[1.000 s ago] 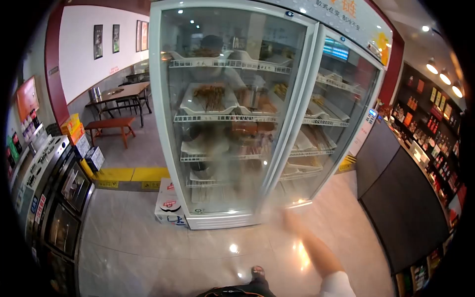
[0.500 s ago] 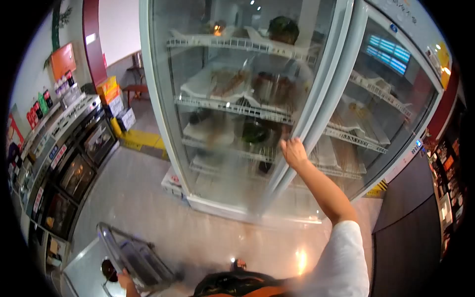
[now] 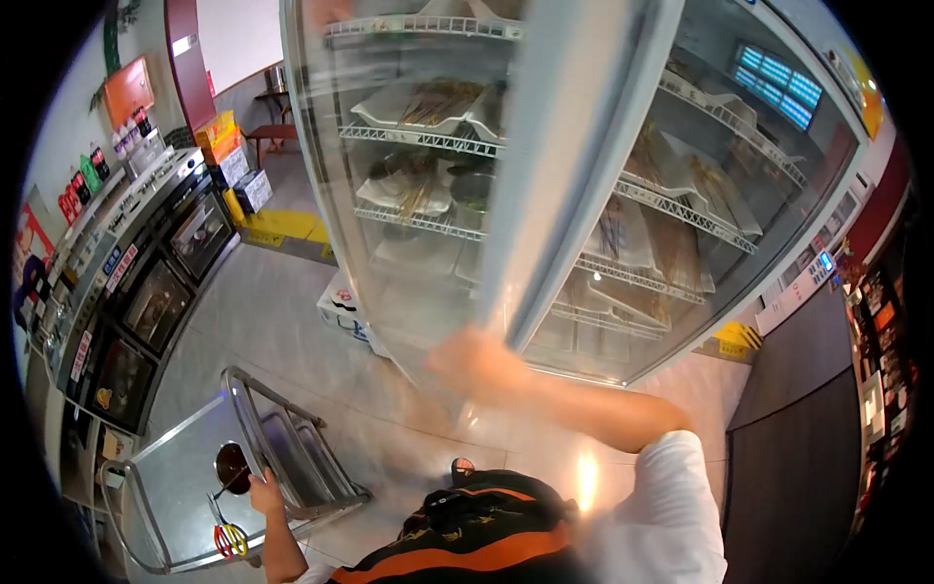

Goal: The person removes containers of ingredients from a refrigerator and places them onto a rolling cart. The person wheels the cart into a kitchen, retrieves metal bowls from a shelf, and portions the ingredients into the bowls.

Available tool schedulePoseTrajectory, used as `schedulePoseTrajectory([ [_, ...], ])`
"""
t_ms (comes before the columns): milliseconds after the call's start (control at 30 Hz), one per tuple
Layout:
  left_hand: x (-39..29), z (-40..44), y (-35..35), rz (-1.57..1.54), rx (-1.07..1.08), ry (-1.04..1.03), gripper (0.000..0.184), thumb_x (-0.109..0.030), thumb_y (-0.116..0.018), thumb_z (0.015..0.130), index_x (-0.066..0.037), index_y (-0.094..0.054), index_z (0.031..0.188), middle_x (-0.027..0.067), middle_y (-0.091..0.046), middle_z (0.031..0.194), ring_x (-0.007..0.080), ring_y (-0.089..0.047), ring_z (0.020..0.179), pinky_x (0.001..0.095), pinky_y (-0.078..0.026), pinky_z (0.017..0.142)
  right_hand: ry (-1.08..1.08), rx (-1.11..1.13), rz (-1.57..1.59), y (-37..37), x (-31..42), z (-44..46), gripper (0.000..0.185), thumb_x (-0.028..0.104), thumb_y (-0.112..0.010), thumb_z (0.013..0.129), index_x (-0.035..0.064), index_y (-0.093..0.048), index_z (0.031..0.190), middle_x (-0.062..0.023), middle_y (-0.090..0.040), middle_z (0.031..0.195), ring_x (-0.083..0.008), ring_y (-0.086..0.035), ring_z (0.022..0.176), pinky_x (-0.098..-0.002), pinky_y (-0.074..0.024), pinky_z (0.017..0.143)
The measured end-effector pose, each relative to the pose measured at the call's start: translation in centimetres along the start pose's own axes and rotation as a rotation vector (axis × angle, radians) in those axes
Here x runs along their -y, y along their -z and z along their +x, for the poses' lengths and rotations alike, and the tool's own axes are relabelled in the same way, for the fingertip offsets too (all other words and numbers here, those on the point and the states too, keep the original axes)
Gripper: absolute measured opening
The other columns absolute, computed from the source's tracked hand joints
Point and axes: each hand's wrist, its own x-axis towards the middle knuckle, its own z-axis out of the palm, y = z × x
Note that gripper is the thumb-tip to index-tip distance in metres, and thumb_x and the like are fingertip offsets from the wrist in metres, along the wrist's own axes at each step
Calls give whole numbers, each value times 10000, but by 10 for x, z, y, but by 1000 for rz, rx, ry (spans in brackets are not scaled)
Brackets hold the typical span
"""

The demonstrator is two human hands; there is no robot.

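A tall glass-fronted display fridge (image 3: 647,146) stands ahead, with trays of skewered food (image 3: 443,102) on white wire shelves. Its left door frame (image 3: 555,165) is smeared by motion and appears to be swung partly open. My right hand (image 3: 479,365) is blurred near the lower part of that door; I cannot tell whether it touches the frame. Down on the left, my left hand (image 3: 267,494) is closed around the rail of a steel cart (image 3: 175,487). Beside it on the cart top lie a dark round bowl (image 3: 233,467) and scissors (image 3: 230,538) with red and yellow handles.
A counter with dark glass-fronted cabinets (image 3: 151,350) and drink bottles (image 3: 88,175) runs along the left. Boxes (image 3: 233,165) stand beyond it, and a white carton (image 3: 342,307) sits by the fridge's left foot. A dark panel (image 3: 788,419) rises at right.
The left fridge door has swung toward me, and my right hand has moved down and left from its edge. My view has tilted lower, so more of the cart shows.
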Motion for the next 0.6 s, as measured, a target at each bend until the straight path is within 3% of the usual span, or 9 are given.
schedulePoseTrajectory([
  [133, 9, -14, 24, -32, 81, 27, 434, -433, -472, 764, -15, -467, 882, 206, -567, 742, 377, -554, 695, 465, -426, 595, 468, 67, -110, 0, 44, 36, 109, 120, -451, 702, 52, -454, 787, -44, -475, 687, -206, -492, 712, -300, -380, 688],
  [200, 18, -26, 20, -75, -15, -11, 416, -414, -499, 757, -18, -463, 879, 184, -570, 739, 373, -554, 697, 453, -427, 609, 743, -67, 260, 6, 54, 43, 119, 186, -465, 721, 72, -469, 754, -44, -456, 657, -213, -488, 678, -301, -383, 653],
  [233, 17, -28, 30, -76, 192, 98, 446, -398, -522, 751, -29, -470, 997, 193, -554, 897, 355, -527, 858, 440, -426, 662, 757, -76, 256, 11, 45, 43, 119, 186, -465, 721, 72, -469, 754, -44, -456, 657, -213, -488, 678, -301, -383, 653],
  [300, 5, -47, 41, -108, -30, 65, 467, -368, -516, 766, -32, -434, 1080, 200, -503, 1007, 345, -472, 956, 426, -403, 732, 615, 243, 311, 26, 10, 39, 149, 231, -512, 700, 87, -476, 692, -55, -439, 641, -223, -478, 647, -308, -386, 606],
  [367, -14, -57, 52, -138, -250, 45, 501, -338, -510, 780, -35, -399, 1163, 208, -452, 1117, 336, -418, 1054, 412, -381, 802, 252, -562, 457, 18, -65, 64, 82, 115, -558, 668, 67, -509, 712, -90, -507, 709, -241, -494, 627, -322, -393, 547],
  [400, -25, -57, 63, -298, -231, -36, 516, -322, -466, 806, -35, -337, 1215, 186, -376, 1200, 310, -345, 1121, 398, -317, 872, -129, -479, 430, 28, -107, 78, 107, 114, -556, 707, 44, -505, 770, -87, -528, 728, -215, -510, 629, -317, -405, 556],
  [467, -60, -53, 80, -461, -225, -107, 533, -307, -422, 831, -36, -276, 1267, 164, -301, 1283, 285, -273, 1188, 384, -253, 942, -663, -760, 652, 27, -208, 120, 187, 196, -531, 786, 24, -478, 838, -93, -543, 755, -171, -519, 670, -291, -424, 617],
  [533, -102, -60, 94, -1162, -175, -57, 514, -321, -312, 866, -18, -249, 1276, 132, -282, 1307, 246, -264, 1202, 364, -168, 982, -1098, -858, 1175, 9, -326, 133, 313, 258, -577, 761, -15, -455, 854, -126, -531, 678, -172, -496, 492, -279, -410, 407],
  [600, -139, -62, 122, -1217, -154, 47, 535, -414, -228, 871, -82, -252, 1291, 76, -273, 1322, 203, -233, 1218, 347, -173, 969, -1454, -1089, 1225, 21, -368, 155, 321, 288, -610, 738, -14, -500, 718, -86, -481, 535, -166, -466, 391, -260, -366, 294],
])
